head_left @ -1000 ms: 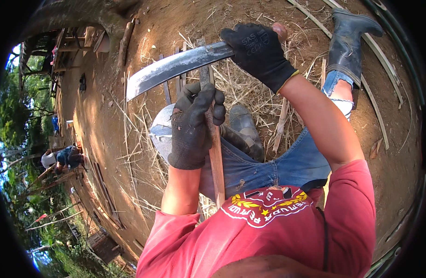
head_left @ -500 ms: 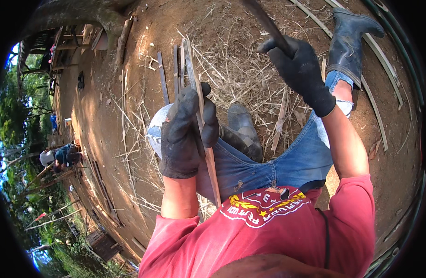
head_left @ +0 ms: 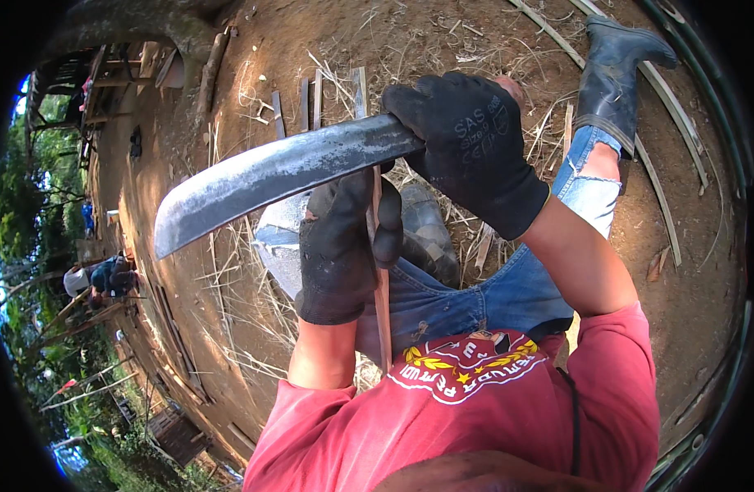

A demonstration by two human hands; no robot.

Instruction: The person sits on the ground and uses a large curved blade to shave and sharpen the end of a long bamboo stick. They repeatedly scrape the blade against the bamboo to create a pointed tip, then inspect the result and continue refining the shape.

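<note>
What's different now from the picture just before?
The right hand moved left, swinging the big knife from pointing up the picture to pointing left, in front of the wooden strip. Nothing was let go. The left hand still holds the strip; the upper-right boot stayed put.

Outdoor work yard point(head_left: 176, 139), bare brown earth point(head_left: 701, 316), scattered shavings point(head_left: 258, 299), leafy trees point(head_left: 16, 193), timber shelter point(head_left: 118, 82)

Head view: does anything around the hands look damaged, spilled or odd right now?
Yes: the jeans are ripped open on the right leg, baring skin above the boot. Pale slivers litter the dirt untidily. The blade in the right hand looks patchily discoloured, but not visibly bent.
</note>
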